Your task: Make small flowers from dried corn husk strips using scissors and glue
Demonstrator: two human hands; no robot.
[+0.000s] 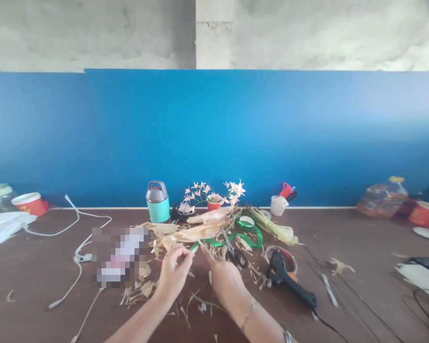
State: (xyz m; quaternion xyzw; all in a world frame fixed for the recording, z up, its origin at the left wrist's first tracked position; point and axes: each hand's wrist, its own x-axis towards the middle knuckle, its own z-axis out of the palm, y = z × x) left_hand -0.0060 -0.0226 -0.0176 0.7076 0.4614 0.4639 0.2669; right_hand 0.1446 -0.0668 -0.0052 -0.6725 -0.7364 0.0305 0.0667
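Both your left hand (173,274) and right hand (223,278) pinched the green ribbon (214,242) end, frame centre. Husk flowers (214,190) stood finished behind. Corn husks (200,231) lay unworked on the tabletop (361,247), scissors (234,252) idle.

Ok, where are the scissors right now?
Head view, centre: scissors lie just beyond the right hand, across the green ribbon, left of the glue gun.
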